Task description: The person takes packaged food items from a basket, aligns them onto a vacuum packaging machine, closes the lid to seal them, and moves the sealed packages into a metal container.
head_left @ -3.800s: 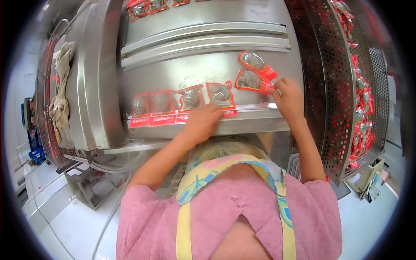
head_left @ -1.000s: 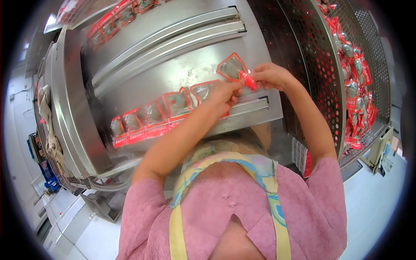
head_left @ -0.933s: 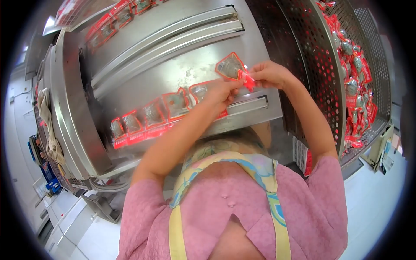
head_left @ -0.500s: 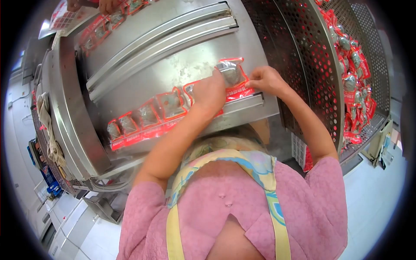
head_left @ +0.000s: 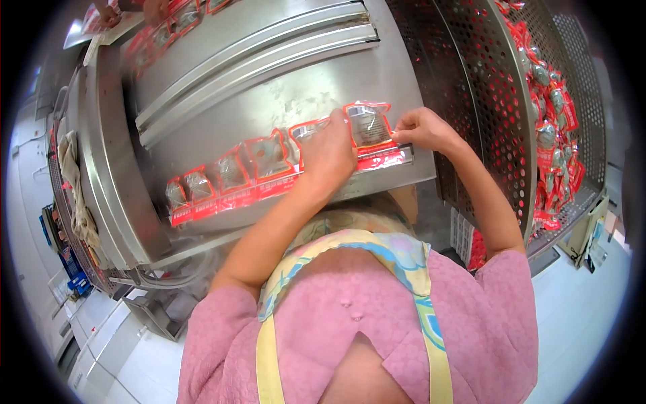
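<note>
A red-edged clear pouch (head_left: 369,126) lies at the right end of a row on the steel table (head_left: 296,94), its red end over the metal bar at the near edge. My right hand (head_left: 424,129) pinches this pouch's lower right corner. My left hand (head_left: 328,151) rests over the neighbouring pouch (head_left: 306,131) and touches the end pouch's left edge; its fingers are partly hidden. More pouches, such as one with a greyish round item (head_left: 269,156), continue side by side to the left, their red ends toward me.
Metal rails (head_left: 262,57) cross the table's middle. Beyond them lie more pouches (head_left: 161,37) beside another person's hands (head_left: 156,10). On the right stands a perforated metal bin (head_left: 494,114) with many red pouches (head_left: 555,135). A cloth (head_left: 77,195) hangs at the left.
The end pouch has turned upright and moved down into the row, over the near bar. My left hand has let go of its end and moved left. Another person's hands have appeared at the far side.
</note>
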